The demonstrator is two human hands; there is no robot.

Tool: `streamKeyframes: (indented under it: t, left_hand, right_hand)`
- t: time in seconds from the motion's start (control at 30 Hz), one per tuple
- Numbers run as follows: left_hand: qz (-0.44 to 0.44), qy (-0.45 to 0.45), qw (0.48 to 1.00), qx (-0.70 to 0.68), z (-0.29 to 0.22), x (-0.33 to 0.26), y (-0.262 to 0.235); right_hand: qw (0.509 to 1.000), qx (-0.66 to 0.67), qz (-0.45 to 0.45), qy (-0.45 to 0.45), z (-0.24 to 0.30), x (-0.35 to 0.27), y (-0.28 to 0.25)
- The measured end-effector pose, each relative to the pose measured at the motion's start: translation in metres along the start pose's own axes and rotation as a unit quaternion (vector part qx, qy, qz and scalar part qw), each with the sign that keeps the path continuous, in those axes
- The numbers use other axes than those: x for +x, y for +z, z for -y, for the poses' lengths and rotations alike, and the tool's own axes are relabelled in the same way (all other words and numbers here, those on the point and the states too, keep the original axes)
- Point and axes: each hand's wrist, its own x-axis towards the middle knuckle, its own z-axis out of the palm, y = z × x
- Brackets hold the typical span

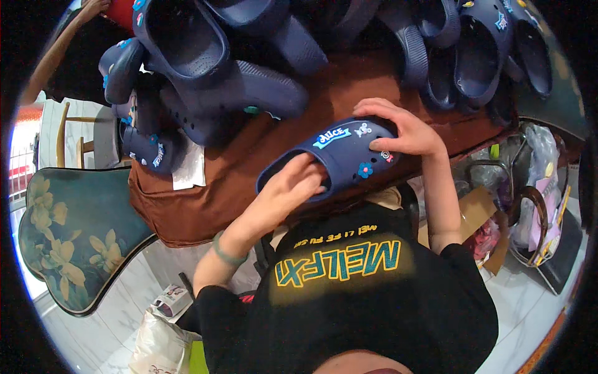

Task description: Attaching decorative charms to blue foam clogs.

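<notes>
A dark blue clog (346,161) lies on its side of the brown-covered table nearest me, toe to the right. My right hand (408,132) grips its toe, thumb on the upper and fingers over the far edge. Through the foot opening, my left hand (295,179) reaches inside with bent fingers held together; their tips are hidden, and I cannot make out what they hold. On the upper sit a light blue lettered banner charm (332,137), a small white charm (363,129), a blue flower charm (365,169) and a round swirl charm (385,156) by my thumb.
Several more blue clogs (218,103) crowd the far part of the table (171,212). White paper (189,168) lies at left. A floral-backed chair (68,243) stands left; bags (539,206) and a cardboard box (464,215) sit right. Another person's arm (59,50) shows at far left.
</notes>
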Motion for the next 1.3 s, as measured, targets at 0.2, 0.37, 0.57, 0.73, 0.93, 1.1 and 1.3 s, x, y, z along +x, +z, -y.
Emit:
streamKeyframes:
  t: [0.2,0.37,0.57,0.73,0.93,1.1,1.3]
  left_hand:
    - [0.058,-0.011,0.959,-0.279,0.013,0.049,0.041]
    - [0.046,-0.018,0.955,-0.293,0.020,0.054,0.040]
    - [0.054,-0.065,0.943,-0.322,0.023,0.059,0.035]
    - [0.044,-0.111,0.932,-0.343,0.025,0.060,0.032]
    - [-0.024,-0.067,0.910,-0.408,0.033,0.065,0.030]
    - [-0.036,-0.066,0.907,-0.414,0.028,0.065,0.033]
    - [-0.016,-0.060,0.910,-0.411,0.031,0.066,0.030]
  right_hand:
    - [0.995,-0.078,0.060,0.008,0.003,0.019,0.001]
    - [0.982,-0.169,-0.016,0.081,0.017,0.018,0.019]
    - [0.980,-0.172,-0.070,0.069,-0.004,0.033,0.018]
    - [0.950,0.132,-0.210,0.191,-0.028,0.034,0.013]
    - [0.967,0.075,-0.227,0.092,0.000,0.004,0.011]
    - [0.967,-0.240,-0.087,0.003,0.015,-0.007,0.020]
    - [0.980,-0.191,-0.046,0.040,0.001,-0.006,0.012]
